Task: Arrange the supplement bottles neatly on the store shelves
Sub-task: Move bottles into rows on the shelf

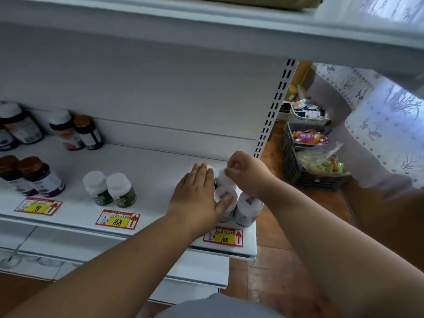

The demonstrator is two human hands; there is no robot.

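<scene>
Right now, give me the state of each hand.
Left hand: open, flat against the white bottles.
Right hand: fingers curled, pinching the rear white bottle.

Head camera, one view only.
It looks forward and down from close above the shelf [146, 171], toward its right end.

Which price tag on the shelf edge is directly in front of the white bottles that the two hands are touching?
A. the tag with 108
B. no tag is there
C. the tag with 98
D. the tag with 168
A: the 108 tag sits on the shelf edge just below the white bottles under the left hand and right hand.
</scene>
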